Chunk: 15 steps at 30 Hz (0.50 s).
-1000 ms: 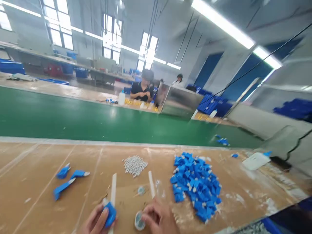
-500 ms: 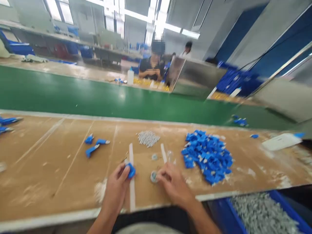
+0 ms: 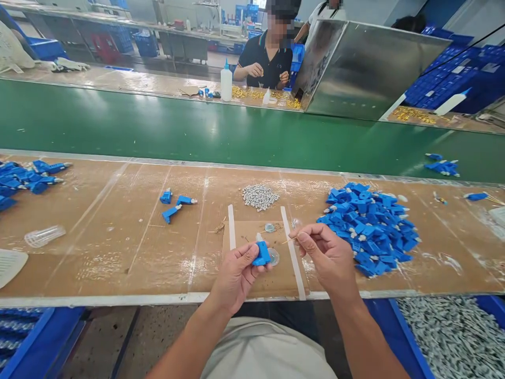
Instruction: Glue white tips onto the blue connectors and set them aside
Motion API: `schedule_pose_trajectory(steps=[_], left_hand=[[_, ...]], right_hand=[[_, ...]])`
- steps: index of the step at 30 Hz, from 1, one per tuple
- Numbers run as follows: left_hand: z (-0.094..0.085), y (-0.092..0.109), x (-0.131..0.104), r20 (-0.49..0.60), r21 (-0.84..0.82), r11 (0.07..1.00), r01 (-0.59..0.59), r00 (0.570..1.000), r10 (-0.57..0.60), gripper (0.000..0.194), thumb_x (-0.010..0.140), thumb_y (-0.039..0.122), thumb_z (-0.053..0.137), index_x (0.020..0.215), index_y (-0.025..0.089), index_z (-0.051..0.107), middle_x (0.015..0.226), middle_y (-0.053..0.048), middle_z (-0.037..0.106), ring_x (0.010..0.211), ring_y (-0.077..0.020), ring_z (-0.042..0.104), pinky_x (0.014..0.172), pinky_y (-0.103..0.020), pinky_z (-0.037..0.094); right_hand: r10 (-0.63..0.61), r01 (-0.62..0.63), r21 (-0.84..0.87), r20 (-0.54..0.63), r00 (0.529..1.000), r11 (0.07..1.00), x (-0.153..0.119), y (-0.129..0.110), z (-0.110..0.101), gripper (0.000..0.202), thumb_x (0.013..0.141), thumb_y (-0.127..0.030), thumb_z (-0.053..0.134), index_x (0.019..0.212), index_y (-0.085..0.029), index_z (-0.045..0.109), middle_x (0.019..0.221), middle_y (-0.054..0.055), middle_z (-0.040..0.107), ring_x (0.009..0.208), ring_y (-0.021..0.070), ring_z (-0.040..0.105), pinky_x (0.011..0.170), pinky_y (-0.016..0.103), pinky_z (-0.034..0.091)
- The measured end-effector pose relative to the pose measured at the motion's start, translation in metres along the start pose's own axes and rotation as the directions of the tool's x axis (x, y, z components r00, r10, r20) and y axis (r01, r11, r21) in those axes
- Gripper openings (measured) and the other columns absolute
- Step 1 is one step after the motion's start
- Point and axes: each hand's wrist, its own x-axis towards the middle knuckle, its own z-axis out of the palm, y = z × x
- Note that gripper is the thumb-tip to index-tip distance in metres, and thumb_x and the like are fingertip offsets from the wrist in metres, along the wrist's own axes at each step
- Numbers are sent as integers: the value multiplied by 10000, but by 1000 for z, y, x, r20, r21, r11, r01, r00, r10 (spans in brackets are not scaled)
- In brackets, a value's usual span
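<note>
My left hand is closed around a small blue plastic piece with a pale tip pointing away from me. Pinched between the thumb and fingers of my right hand is a thin wooden stick, its end pointing left toward the blue piece but apart from it. A small clear round dish sits just behind the blue piece, partly hidden by it. Farther back lies a second small round lid or dish. Both are on a brown board edged by white strips.
Small grey pieces lie heaped beyond the board. A large blue pile is at right, with more blue parts at far left. A clear cup lies left. Across the green belt, a co-worker sits working.
The view has tilted down and steadied. My right hand has come away from the dish and now shows a thin stick. The blue piece stays in my left hand, now closer to the dish.
</note>
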Motion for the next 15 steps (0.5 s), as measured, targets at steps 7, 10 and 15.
schedule_pose_trajectory(steps=[7,10,15], left_hand=[[9,0,0,67,6,998,56,996,-56,302,866,328,731,1010,63,726,835,-72,667,689,-96,667,574,-113,511],[11,1,-1,68,6,998,56,996,-56,281,858,343,738,929,72,717,791,-51,635,677,-93,653,564,-114,495],[10,3,-3,60,3,998,57,997,-58,266,859,338,736,902,77,707,814,-54,639,678,-93,652,574,-123,496]], right_hand=[[-223,220,-68,-46,974,973,-9,-32,16,39,952,-215,644,924,-229,667,911,25,719,803,161,656,690,277,523],[-281,276,-119,-23,959,954,-11,-36,20,55,951,-183,633,933,-228,660,919,37,710,849,182,663,716,307,536],[-285,282,-129,-7,958,951,-11,-35,23,72,946,-167,635,929,-233,659,920,30,706,834,172,661,712,298,545]])
